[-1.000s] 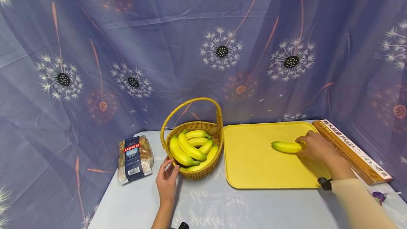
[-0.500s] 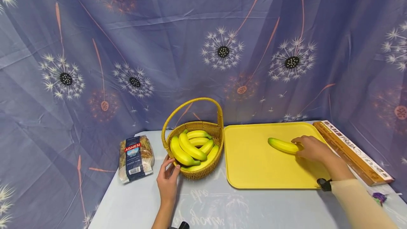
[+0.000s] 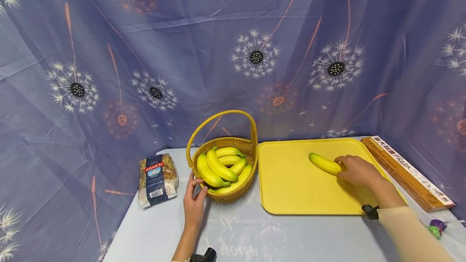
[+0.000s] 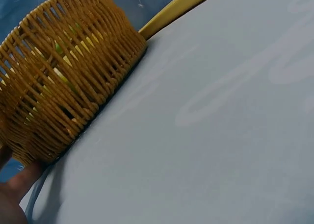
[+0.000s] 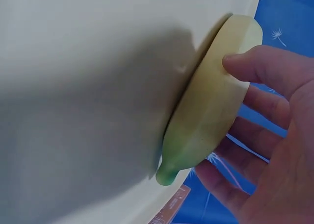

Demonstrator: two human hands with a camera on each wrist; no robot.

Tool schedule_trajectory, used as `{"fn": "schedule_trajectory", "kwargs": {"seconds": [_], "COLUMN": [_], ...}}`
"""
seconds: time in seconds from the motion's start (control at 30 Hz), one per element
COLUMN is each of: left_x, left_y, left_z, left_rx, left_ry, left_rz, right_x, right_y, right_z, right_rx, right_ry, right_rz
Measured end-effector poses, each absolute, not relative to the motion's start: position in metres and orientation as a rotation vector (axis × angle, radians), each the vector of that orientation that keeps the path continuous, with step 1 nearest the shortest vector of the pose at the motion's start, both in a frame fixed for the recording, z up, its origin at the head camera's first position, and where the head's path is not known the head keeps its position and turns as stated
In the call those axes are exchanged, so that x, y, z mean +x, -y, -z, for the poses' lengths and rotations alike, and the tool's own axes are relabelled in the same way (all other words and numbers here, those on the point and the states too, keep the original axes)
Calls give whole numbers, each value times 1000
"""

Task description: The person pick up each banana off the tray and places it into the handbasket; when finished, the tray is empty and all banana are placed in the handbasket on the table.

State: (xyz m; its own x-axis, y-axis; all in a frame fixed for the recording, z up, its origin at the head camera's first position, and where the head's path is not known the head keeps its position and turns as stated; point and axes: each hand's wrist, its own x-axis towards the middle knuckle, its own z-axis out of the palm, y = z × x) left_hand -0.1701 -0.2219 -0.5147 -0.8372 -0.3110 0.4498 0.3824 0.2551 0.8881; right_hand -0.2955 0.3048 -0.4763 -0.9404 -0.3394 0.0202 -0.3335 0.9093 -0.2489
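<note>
On the right half of a yellow tray [image 3: 287,189], my right hand [image 3: 360,171] holds a banana [image 3: 324,163]. Its green tip points to the back left. In the right wrist view the thumb [image 5: 245,64] presses one side of the banana [image 5: 208,96] and the fingers lie along the other. My left hand [image 3: 194,205] holds the front left side of a round wicker basket [image 3: 233,195] by its wall and rim. Several yellow bananas [image 3: 220,167] fill the basket. The left wrist view shows the thumb [image 4: 27,177] against the woven wall [image 4: 73,82]; the other fingers are mostly hidden.
A pasta bag [image 3: 158,179] stands left of the basket, whose tall handle [image 3: 222,114] arches over it. A long pasta box [image 3: 407,173] lies along the tray's right edge. Near the right sleeve is a small purple and green object [image 3: 437,227]. A dandelion-print curtain [image 3: 204,68] hangs behind.
The banana in my right hand has turned, its green tip swinging towards the back of the tray. My left hand has stayed at the basket.
</note>
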Motion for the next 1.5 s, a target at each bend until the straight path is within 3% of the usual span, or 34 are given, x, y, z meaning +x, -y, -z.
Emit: {"fn": "schedule_trajectory", "kwargs": {"seconds": [0.3,0.6,1.1,1.5], "left_x": [-176,-160,-162,-162], "left_y": [231,220,220,221], "left_z": [533,501,500,497], "left_rx": [-81,-128,-144,-121], "left_ry": [2036,2017,2018,2006], "left_rz": [1608,1606,1618,1621], "right_x": [-295,-296,-288,-294], "right_y": [-298,-279,-189,-105], "right_z": [471,462,399,357], "right_rx": [-585,-620,-957,-1022], "right_ry": [-2996,-2958,-2784,-2684], "right_rz": [390,488,712,702]}}
